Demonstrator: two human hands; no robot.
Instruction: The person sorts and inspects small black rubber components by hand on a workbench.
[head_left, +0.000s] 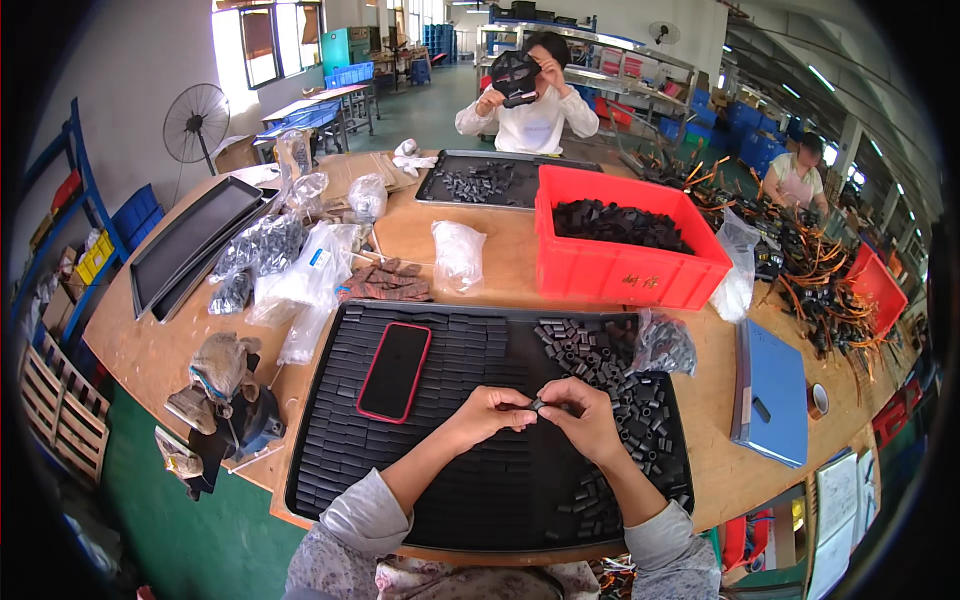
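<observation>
Both my hands are above the large black tray [530, 340], fingertips pinched together around a small dark cylindrical piece [538, 404]. My left hand [492, 412] grips it from the left side, thumb and index finger closed. From the other side my right hand [582, 412] holds it, and the fingers hide much of it. Under my left forearm, neat rows of black pieces [450, 345] fill the tray's left part. Loose short black tubes [640, 420] lie scattered on its right part. A phone in a red case [394, 372] rests on the rows.
Beyond the tray stands a red crate [625, 270] of black parts. A blue binder [770, 395] and a tape roll [818, 400] lie right. Plastic bags [310, 265] and gloves [385, 280] are left. A person [535, 110] sits across the table, another [797, 172] farther right.
</observation>
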